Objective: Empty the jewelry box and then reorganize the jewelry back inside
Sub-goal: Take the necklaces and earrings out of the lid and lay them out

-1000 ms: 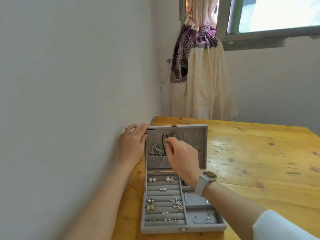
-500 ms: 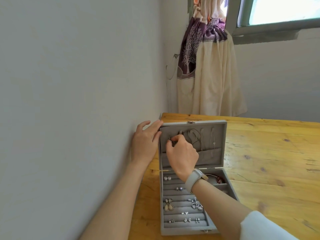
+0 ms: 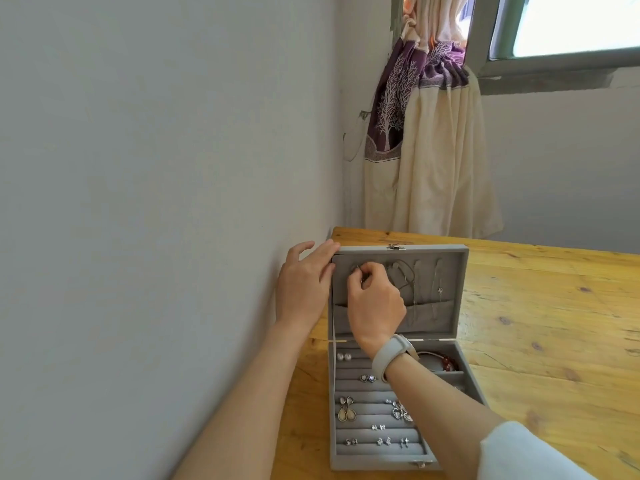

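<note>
A grey velvet jewelry box [image 3: 453,362] stands open on the wooden table, its lid [image 3: 450,271] upright. My left hand [image 3: 304,282] rests with straight fingers against the lid's left edge. My right hand [image 3: 374,303], with a grey watch on its wrist, pinches a small silver piece [image 3: 356,269] at the lid's upper left hook. Thin necklaces [image 3: 420,282] hang inside the lid over a pocket. The ring rolls hold several earrings [image 3: 346,410] and studs. A red bead bracelet [image 3: 450,362] lies in the right back compartment.
The box sits close to a plain wall [image 3: 173,202] on the left. The wooden table [image 3: 554,341] spreads to the right. A cream and purple curtain [image 3: 426,150] hangs behind, below a window [image 3: 554,29].
My right hand moved from the middle of the lid to its upper left hook. The dangling earring seen there a second ago is now hidden behind the hand. The view shifted left.
</note>
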`<state>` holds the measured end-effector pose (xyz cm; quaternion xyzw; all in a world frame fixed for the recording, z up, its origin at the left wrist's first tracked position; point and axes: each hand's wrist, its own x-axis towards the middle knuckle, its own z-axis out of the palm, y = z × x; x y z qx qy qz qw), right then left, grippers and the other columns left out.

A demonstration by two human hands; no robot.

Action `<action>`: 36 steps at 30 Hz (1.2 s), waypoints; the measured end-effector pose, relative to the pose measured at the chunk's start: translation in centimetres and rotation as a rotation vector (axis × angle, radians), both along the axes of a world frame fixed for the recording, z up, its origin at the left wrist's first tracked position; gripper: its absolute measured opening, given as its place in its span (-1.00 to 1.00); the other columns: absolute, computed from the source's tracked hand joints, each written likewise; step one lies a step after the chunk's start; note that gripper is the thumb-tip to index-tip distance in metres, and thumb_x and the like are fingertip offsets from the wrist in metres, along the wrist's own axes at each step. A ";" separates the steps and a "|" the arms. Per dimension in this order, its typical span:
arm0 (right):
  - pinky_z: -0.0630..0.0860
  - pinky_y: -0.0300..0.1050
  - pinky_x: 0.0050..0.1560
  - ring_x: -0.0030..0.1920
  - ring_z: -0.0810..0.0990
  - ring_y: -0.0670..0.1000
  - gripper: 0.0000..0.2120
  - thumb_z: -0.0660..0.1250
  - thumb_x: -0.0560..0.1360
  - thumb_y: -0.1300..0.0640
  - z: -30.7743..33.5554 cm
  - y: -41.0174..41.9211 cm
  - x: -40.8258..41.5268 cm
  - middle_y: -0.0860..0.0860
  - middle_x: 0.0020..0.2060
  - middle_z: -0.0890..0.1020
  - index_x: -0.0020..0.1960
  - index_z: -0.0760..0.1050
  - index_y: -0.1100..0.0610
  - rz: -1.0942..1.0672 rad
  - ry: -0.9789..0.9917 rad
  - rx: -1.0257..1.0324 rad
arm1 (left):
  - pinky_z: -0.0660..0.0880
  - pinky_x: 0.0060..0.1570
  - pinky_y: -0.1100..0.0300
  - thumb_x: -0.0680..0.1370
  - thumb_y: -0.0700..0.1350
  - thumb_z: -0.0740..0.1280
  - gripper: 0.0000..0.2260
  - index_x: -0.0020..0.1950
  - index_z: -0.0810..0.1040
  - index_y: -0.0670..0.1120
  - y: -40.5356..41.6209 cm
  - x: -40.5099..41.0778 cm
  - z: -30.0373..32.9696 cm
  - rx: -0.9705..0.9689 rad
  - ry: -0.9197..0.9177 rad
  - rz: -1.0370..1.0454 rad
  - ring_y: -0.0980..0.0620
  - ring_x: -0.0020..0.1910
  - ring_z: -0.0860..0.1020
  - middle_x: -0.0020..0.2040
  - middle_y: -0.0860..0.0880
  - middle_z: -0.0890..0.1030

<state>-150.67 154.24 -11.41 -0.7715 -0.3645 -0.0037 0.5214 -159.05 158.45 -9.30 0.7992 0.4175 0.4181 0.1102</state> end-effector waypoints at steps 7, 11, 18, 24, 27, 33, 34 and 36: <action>0.34 -0.15 -0.29 -0.38 0.46 -0.02 -0.90 0.25 0.50 0.10 1.8 -1.1 0.7 -0.09 -0.45 0.46 -0.09 0.52 0.09 0.139 -0.095 0.129 | 0.37 0.19 0.12 0.56 -0.19 0.24 -0.64 0.35 0.42 0.01 -0.7 0.1 0.4 -0.032 0.034 -0.002 0.04 0.33 0.32 0.30 0.03 0.45; 0.39 -0.29 -0.21 -0.27 0.43 -0.13 -0.93 0.30 0.47 0.19 2.0 -3.9 2.9 -0.08 -0.28 0.47 -0.17 0.49 0.06 0.302 0.083 0.223 | 0.24 0.27 0.24 0.58 -0.18 0.20 -0.62 0.39 0.34 0.00 -1.4 0.0 0.3 -0.091 0.026 -0.010 0.08 0.37 0.26 0.36 0.04 0.39; 0.43 -0.42 -0.30 -0.30 0.46 -0.11 -0.88 0.26 0.48 0.30 3.3 -12.0 7.4 -0.01 -0.32 0.52 -0.19 0.47 0.12 0.485 0.236 0.139 | 0.23 0.22 0.34 0.56 -0.20 0.21 -0.68 0.33 0.42 -0.05 -8.2 -0.1 -1.1 -0.239 -0.190 -0.004 0.09 0.29 0.36 0.29 0.02 0.46; 0.40 -0.38 -0.36 -0.40 0.44 -0.20 -0.85 0.25 0.48 0.30 2.5 -20.4 9.0 -0.01 -0.35 0.51 -0.22 0.47 0.12 0.522 0.329 -0.010 | 0.42 0.02 0.47 0.58 -0.20 0.19 -0.76 0.24 0.47 -0.07 -18.6 0.9 -4.0 -0.635 -0.403 -0.217 0.19 0.08 0.51 0.11 0.04 0.57; 0.41 -0.36 -0.38 -0.40 0.45 -0.18 -0.84 0.24 0.48 0.33 1.8 -24.4 8.8 -0.01 -0.36 0.52 -0.21 0.46 0.13 0.597 0.336 -0.071 | 0.46 0.12 0.27 0.62 -0.14 0.10 -0.75 0.26 0.44 -0.09 -22.7 2.4 -5.1 -0.911 -0.494 -0.377 0.11 0.13 0.52 0.12 0.03 0.58; 0.41 -0.40 -0.30 -0.38 0.48 -0.24 -0.84 0.29 0.43 0.36 1.1 -28.5 9.0 -0.03 -0.35 0.55 -0.23 0.49 0.14 0.592 0.284 -0.080 | 0.44 0.13 0.11 0.61 0.11 -0.07 -0.52 0.22 0.47 -0.15 -27.3 4.6 -6.8 -1.431 -0.639 -0.684 -0.05 0.05 0.58 0.05 -0.12 0.63; 0.39 -0.40 -0.31 -0.39 0.46 -0.23 -0.86 0.31 0.43 0.34 0.9 -28.7 9.3 -0.04 -0.35 0.54 -0.23 0.50 0.14 0.566 0.295 -0.095 | 0.45 0.08 0.10 0.61 0.13 -0.06 -0.53 0.18 0.49 -0.14 -27.7 4.9 -6.8 -1.455 -0.619 -0.702 -0.03 -0.02 0.59 -0.02 -0.10 0.64; 0.35 -0.37 -0.36 -0.39 0.42 -0.18 -0.89 0.32 0.43 0.31 0.2 -29.0 10.4 -0.06 -0.37 0.51 -0.24 0.50 0.15 0.520 0.377 -0.152 | 0.49 -0.05 0.16 0.61 0.10 0.04 -0.61 0.13 0.51 -0.14 -28.4 5.5 -6.7 -1.428 -0.553 -0.679 0.02 -0.16 0.60 -0.12 -0.06 0.63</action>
